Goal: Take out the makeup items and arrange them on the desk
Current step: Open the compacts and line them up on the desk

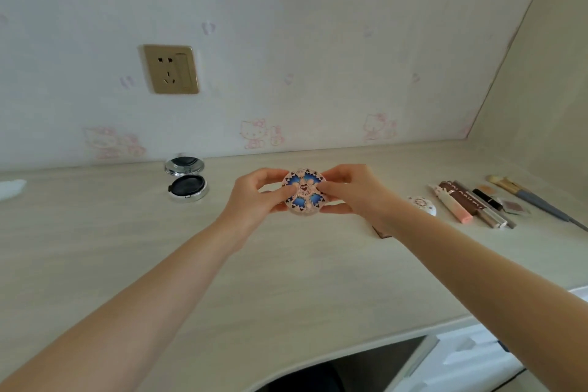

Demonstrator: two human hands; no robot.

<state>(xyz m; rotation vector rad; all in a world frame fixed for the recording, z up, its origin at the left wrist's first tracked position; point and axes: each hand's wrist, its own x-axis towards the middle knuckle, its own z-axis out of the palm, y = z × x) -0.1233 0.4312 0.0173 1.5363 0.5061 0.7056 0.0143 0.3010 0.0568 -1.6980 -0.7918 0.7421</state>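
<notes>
At twelve o'clock above the desk [286, 264] I have the round patterned compact [304, 191] pinched between both hands — left hand [259, 197] and right hand [354, 192] curled on opposite rims, thumbs on the lid, likely to pry it open like the silver compact [187, 181] at ten. At three lie the tubes [461, 204]; lettering unreadable.

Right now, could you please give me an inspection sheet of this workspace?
Surface: pale wood-grain desk, a white scrap at its left edge.
Job's things: round blue-and-pink patterned compact held above the desk; open silver compact with dark insert by the wall; row of tubes, brushes and small pans at right.
Clutter: nothing seen.
Hands: left hand and right hand both grip the patterned compact.
Cables: nothing seen.
Surroundings: gold wall socket, cartoon wallpaper.
</notes>
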